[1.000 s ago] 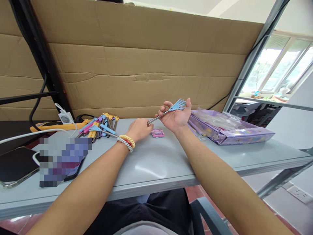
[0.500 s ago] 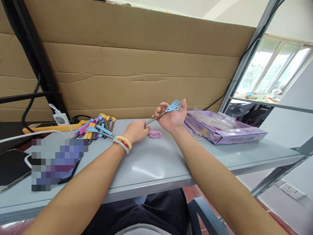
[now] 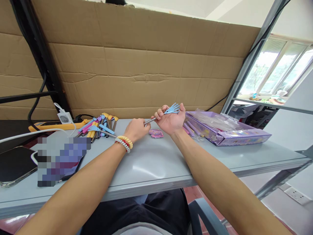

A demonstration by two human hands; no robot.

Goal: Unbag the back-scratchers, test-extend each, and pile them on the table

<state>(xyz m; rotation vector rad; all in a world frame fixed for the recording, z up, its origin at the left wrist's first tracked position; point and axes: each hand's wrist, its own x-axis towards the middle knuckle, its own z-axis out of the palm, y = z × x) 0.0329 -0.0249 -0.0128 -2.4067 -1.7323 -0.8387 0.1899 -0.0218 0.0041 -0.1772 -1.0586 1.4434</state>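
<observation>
Nearer the left hand (image 3: 137, 130) than before, the right hand (image 3: 171, 122), palm up, cradles the blue scratcher (image 3: 172, 108) over the far middle of the counter (image 3: 151, 163); the left grips its shaft. Staying aligned should prevent bending.

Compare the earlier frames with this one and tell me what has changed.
The right hand has shifted slightly down and toward the left hand, bringing the blue hand-shaped head with it; less of the metal rod shows between the hands. Nothing was newly gripped or let go. The pink cards, purple box and coloured pile stayed put.
</observation>
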